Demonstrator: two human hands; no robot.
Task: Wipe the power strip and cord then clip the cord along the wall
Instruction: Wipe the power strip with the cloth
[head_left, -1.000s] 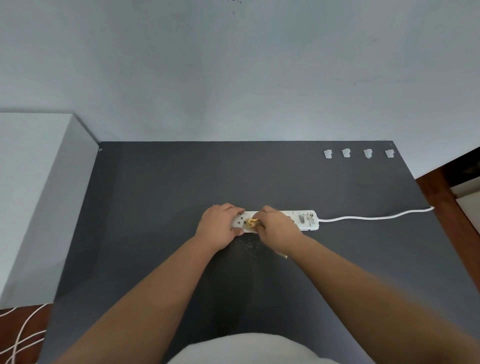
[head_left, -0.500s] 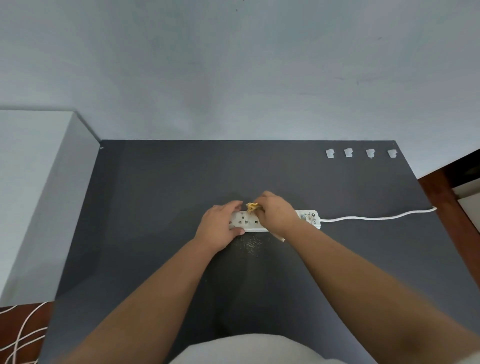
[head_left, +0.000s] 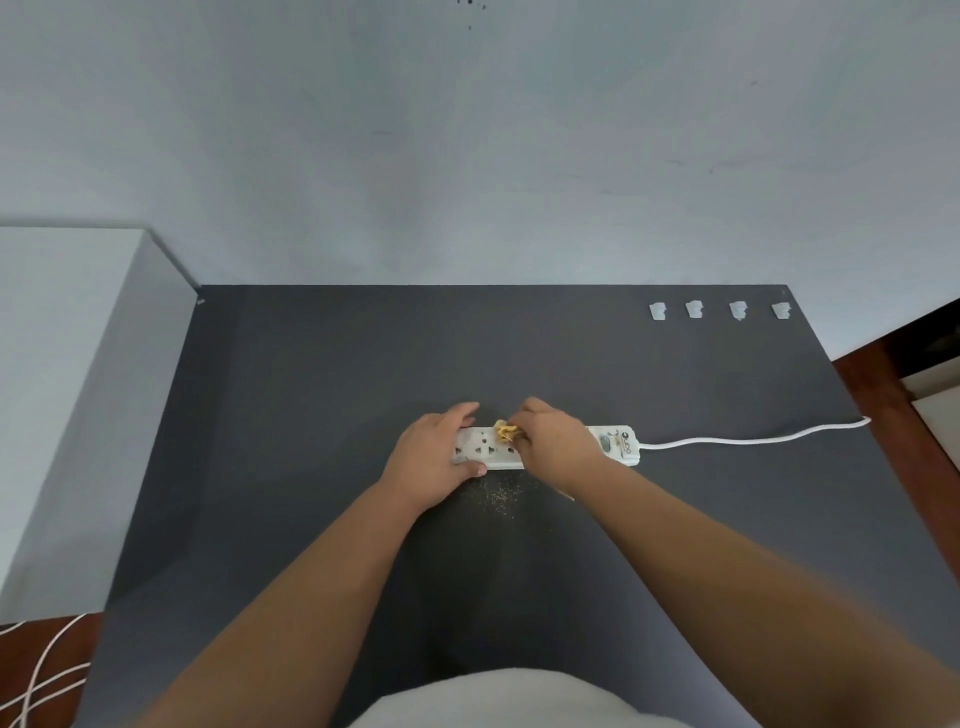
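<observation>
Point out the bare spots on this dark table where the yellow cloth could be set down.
Free: the wide stretch between the power strip and the wall, left of the four clips; the table's left side; the right front below the cord. Crowded: around both hands, the left hand and right hand, and the crumbs.

Power strip (head_left: 488, 450): middle section hidden under the right hand (head_left: 558, 447); left end covered by the left hand (head_left: 434, 457).
Cloth (head_left: 506, 431): mostly hidden in the right hand; only a yellow corner shows.
Cord (head_left: 753, 439): runs off the table's (head_left: 311, 389) right edge; far end not visible.
Strip label: print too small to read.
Forearms: blurred, cut off by the bottom edge.
</observation>
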